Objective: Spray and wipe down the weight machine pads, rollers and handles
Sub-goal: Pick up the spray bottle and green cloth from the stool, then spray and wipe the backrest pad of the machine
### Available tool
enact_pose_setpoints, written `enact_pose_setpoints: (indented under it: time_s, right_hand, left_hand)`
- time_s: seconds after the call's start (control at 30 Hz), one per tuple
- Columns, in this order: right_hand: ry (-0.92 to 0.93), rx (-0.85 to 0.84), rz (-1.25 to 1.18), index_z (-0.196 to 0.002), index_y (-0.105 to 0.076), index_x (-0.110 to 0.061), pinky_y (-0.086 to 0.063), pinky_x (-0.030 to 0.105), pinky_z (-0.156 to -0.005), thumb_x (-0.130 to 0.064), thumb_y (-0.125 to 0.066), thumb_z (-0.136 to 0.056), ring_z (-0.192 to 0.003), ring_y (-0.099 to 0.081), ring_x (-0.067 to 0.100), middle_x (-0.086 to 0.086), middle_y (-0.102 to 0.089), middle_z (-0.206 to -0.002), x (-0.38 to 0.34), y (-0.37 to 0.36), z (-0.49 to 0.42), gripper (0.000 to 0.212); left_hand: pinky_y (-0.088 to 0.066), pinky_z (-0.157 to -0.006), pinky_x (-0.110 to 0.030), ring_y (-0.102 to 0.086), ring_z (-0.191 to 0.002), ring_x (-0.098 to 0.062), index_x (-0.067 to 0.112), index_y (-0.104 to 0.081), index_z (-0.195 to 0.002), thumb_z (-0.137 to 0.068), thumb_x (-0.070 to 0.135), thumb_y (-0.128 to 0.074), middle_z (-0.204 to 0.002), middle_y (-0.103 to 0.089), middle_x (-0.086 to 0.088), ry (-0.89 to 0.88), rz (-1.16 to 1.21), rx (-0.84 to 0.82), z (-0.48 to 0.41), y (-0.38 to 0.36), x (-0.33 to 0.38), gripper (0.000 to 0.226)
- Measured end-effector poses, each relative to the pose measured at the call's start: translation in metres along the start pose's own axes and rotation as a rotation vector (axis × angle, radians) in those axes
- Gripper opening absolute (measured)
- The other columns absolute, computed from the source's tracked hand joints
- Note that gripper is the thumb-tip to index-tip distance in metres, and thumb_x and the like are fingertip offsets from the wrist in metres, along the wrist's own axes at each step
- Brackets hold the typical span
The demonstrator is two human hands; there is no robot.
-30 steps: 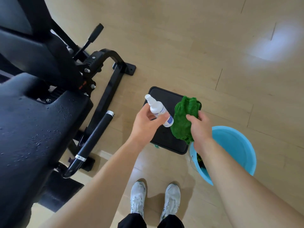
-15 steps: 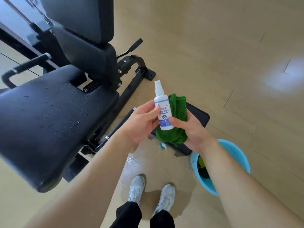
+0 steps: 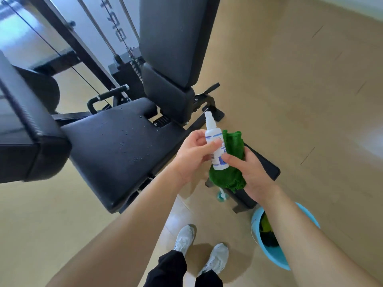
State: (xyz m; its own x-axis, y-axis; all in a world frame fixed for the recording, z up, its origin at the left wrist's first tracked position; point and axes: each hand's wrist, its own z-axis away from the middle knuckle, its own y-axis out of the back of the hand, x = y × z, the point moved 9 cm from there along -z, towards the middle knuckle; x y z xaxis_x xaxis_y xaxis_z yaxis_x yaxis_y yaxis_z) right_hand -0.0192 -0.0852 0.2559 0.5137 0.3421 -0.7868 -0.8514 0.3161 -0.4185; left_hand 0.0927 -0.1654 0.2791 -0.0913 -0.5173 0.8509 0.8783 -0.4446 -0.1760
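Note:
My left hand (image 3: 193,154) grips a small white spray bottle (image 3: 214,141) upright, its nozzle pointing up. A bunched green cloth (image 3: 232,162) sits in my right hand (image 3: 250,172), whose thumb also touches the bottle's lower part. Both hands hover just right of the black seat pad (image 3: 116,148), which is dotted with droplets. The upright black back pad (image 3: 176,38) stands behind the seat. A black handle with silver rings (image 3: 107,96) lies left of the back pad.
A black padded arm (image 3: 27,121) juts in at the left. Cables and the weight stack frame (image 3: 124,65) rise behind. A black footplate (image 3: 263,166) lies under my right hand, a blue bucket (image 3: 269,251) with dark cloth inside beside my white shoes (image 3: 184,237).
My view has tilted up from the floor to the seat and back pad. The bottle has turned upright, and my right hand with the cloth has closed in against it.

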Motion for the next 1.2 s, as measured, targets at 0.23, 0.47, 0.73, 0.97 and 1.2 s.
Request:
enact_pose_setpoints:
  time_s: [0.23,0.47,0.73,0.97,1.2]
  right_hand:
    - [0.031,-0.067,0.417,-0.130,-0.058,-0.024,-0.060,0.040,-0.088,-0.019,-0.091,-0.072,-0.102,-0.073,0.019,0.000,-0.074,-0.112,-0.055,-0.080,0.007,0.067]
    - [0.035,-0.238,0.411,-0.130,-0.059,-0.025,-0.060,0.032,-0.082,-0.006,-0.083,-0.078,-0.105,-0.072,0.020,0.000,-0.074,-0.113,-0.102,-0.158,-0.008,0.060]
    - [0.239,-0.084,0.575,-0.128,-0.055,-0.027,-0.058,0.025,-0.080,-0.011,-0.094,-0.064,-0.105,-0.070,0.010,-0.007,-0.071,-0.115,-0.146,-0.196,-0.047,0.076]
    - [0.432,0.183,0.753,-0.124,-0.050,-0.024,-0.050,0.008,-0.061,-0.023,-0.093,-0.069,-0.088,-0.065,-0.003,-0.012,-0.066,-0.107,-0.174,-0.214,-0.058,0.070]
    - [0.200,-0.019,0.711,-0.120,-0.051,-0.030,-0.059,0.022,-0.070,-0.027,-0.094,-0.065,-0.093,-0.070,0.005,-0.013,-0.068,-0.104,-0.163,-0.220,-0.102,0.070]
  left_hand:
    - [-0.064,-0.087,-0.050,-0.074,-0.105,-0.022,0.034,-0.046,-0.131,-0.088,0.024,-0.086,-0.115,-0.074,0.004,-0.157,-0.232,0.197,0.054,0.032,0.080,0.059]
    - [-0.054,-0.080,-0.011,-0.060,-0.097,0.014,0.045,-0.026,-0.152,-0.093,0.014,-0.079,-0.113,-0.062,0.022,-0.427,-0.335,0.358,0.085,0.070,0.161,0.085]
    - [-0.065,-0.082,-0.038,-0.072,-0.094,-0.013,0.043,-0.040,-0.144,-0.091,0.010,-0.075,-0.117,-0.066,0.005,-0.584,-0.330,0.452,0.072,0.107,0.213,0.071]
    - [-0.063,-0.085,-0.039,-0.073,-0.093,-0.011,0.044,-0.038,-0.132,-0.093,0.022,-0.079,-0.111,-0.071,0.008,-0.630,-0.213,0.598,0.051,0.121,0.233,0.061]
    - [-0.062,-0.082,-0.034,-0.072,-0.096,-0.020,0.035,-0.042,-0.134,-0.097,0.017,-0.071,-0.113,-0.067,0.001,-0.542,-0.096,0.690,0.018,0.148,0.244,0.050]
